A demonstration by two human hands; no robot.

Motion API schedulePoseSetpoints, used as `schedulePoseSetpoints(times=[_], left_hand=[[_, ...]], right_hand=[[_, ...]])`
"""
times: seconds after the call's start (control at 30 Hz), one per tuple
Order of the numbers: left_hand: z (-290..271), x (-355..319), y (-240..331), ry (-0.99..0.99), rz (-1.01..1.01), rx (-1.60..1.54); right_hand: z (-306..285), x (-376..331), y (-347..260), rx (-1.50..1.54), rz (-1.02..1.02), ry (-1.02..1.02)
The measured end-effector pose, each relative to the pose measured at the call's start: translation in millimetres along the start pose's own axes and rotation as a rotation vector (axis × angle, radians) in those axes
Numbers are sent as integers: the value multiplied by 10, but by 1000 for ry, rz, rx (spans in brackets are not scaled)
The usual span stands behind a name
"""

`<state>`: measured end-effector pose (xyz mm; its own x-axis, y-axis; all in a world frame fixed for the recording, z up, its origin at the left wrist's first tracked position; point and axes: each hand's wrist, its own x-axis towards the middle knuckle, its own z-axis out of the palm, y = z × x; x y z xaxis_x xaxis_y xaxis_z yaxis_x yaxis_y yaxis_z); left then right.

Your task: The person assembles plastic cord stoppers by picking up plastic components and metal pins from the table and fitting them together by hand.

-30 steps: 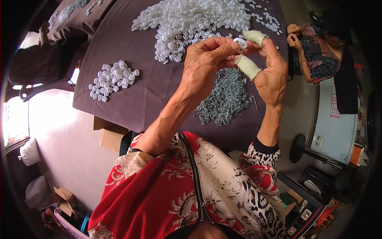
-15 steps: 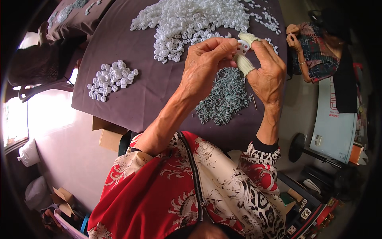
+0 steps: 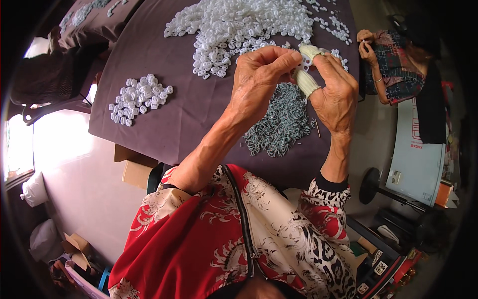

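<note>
A small white plastic piece with round holes [image 3: 305,62] is pinched between my two hands above the table. My left hand [image 3: 259,70] grips its left side with thumb and forefinger. On the right side, my right hand [image 3: 332,88] holds it between thumb and forefinger, both wearing cream knitted finger covers [image 3: 305,82]. Just below my hands lies a heap of small grey-green pins or screws [image 3: 279,124], too small to tell which. Beyond them spreads a large pile of similar white pieces [image 3: 239,25].
A smaller group of white pieces [image 3: 139,97] lies at the table's left. A thin stick [image 3: 318,128] rests right of the grey heap. Across the brown tablecloth [image 3: 189,114], at the right, another person's hands [image 3: 367,46] are at work. A cardboard box [image 3: 139,174] stands below the table edge.
The white piece has turned slightly between my fingers, and less of its face shows. Both hands stay in nearly the same place.
</note>
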<state>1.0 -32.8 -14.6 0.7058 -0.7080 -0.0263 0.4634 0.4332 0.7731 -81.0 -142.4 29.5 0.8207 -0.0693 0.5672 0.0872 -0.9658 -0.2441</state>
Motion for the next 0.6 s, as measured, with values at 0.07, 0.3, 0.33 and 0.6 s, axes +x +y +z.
schedulePoseSetpoints(times=[0.07, 0.3, 0.33, 0.6], left_hand=[[9, -12, -18, 12, 37, 7], [-27, 1, -23, -11, 21, 22], [-15, 7, -25, -2, 21, 7], [9, -11, 22, 7, 12, 48]], right_hand=[[-7, 0, 28, -5, -24, -2], [-31, 19, 17, 12, -20, -53], [-36, 17, 23, 10, -19, -52], [-16, -8, 55, -20, -39, -48]])
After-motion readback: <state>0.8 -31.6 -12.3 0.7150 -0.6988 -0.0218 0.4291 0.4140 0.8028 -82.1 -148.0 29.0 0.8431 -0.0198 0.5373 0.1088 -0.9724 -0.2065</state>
